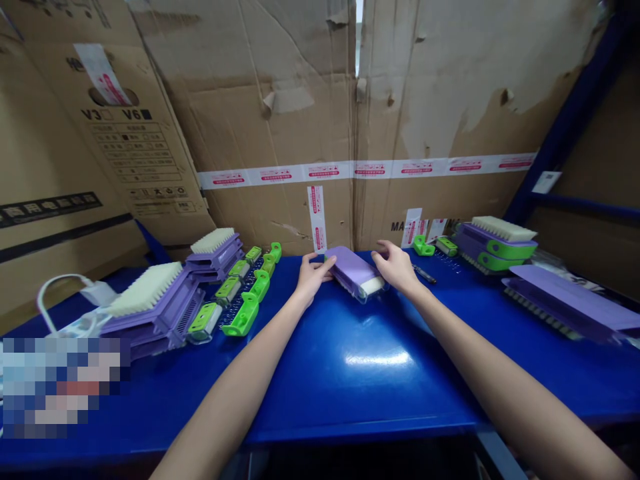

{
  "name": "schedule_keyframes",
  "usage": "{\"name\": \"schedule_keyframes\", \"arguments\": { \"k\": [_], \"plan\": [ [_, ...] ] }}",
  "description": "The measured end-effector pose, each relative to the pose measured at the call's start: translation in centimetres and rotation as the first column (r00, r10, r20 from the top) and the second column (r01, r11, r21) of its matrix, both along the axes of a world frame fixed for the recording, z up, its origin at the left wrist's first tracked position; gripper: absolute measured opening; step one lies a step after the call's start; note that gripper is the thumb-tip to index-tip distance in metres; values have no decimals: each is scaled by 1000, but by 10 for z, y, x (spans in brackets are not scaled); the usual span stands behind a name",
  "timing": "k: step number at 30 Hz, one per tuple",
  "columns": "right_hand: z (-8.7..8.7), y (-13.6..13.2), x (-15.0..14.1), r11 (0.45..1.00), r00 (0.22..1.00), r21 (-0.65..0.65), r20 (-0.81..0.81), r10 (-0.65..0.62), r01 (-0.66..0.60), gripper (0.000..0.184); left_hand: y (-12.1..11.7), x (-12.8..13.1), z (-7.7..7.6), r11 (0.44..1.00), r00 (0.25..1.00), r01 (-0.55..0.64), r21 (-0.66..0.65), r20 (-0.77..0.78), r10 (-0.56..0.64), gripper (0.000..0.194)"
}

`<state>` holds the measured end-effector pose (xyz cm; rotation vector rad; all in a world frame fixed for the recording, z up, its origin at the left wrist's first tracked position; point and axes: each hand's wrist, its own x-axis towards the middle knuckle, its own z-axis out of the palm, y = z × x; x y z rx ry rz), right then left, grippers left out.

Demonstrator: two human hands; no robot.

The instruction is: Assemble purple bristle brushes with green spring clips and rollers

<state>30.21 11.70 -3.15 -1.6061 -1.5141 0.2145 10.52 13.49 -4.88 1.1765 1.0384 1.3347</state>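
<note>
On the blue table in front of me lies a purple plastic housing (pixel 353 267), with a pale block at its near end and a green edge at its far left corner. My left hand (pixel 314 275) is at its left side, the thumb on the edge and the other fingers partly hidden. My right hand (pixel 394 265) is at its right side, fingers apart and curved, the thumb close to the edge. Whether that thumb touches cannot be made out. A small dark tool (pixel 424 273) lies just right of my right hand.
On the left stand stacked purple housings with pale bristle-like blocks (pixel 150 287), small green-and-metal parts (pixel 229 291) and bright green end pieces (pixel 243 315). A white cable (pixel 45 300) lies far left. More purple-green assemblies (pixel 500 247) are at right. Cardboard (pixel 280 127) walls the back.
</note>
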Motion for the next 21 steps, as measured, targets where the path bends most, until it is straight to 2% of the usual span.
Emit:
{"name": "schedule_keyframes", "arguments": {
  "k": [2, 5, 9, 11, 13, 14, 15, 17, 19, 21],
  "plan": [
    [1, -1, 1, 993, 996, 114, 83, -33, 23, 43, 1, 0, -2, 1000, 1000, 22, 2, -4, -22, 65],
    [7, -5, 1, 979, 992, 202, 120, -44, 19, 41, 2, 0, -4, 999, 999, 33, 10, -25, -33, 63],
    [26, -17, 0, 954, 986, 301, 160, -47, -3, 40, 5, 2, -7, 1000, 997, 25, 5, -67, -24, 64],
    [38, -27, 0, 938, 985, 346, 163, -55, -5, 38, 5, 2, -9, 1000, 989, 6, 29, -148, -1, 65],
    [47, -40, 4, 927, 981, 374, 184, -66, -7, 36, 4, 2, -11, 987, 949, -37, 159, -305, 84, 67],
    [49, -46, 7, 924, 975, 381, 212, -72, -15, 36, 2, 2, -11, 952, 901, -63, 298, -394, 183, 69],
    [50, -53, 12, 922, 965, 387, 249, -81, -23, 35, -1, 1, -11, 894, 835, -69, 442, -465, 294, 69],
    [49, -67, 25, 920, 937, 390, 334, -105, -36, 36, -9, 2, -9, 736, 690, 40, 676, -551, 469, 65],
    [46, -80, 43, 928, 904, 373, 398, -158, -2, 38, -19, 5, -5, 579, 578, 211, 787, -579, 576, 65],
    [44, -91, 66, 927, 855, 358, 442, -272, 110, 40, -28, 11, -3, 429, 513, 439, 790, -612, 602, 64]
  ]
}}
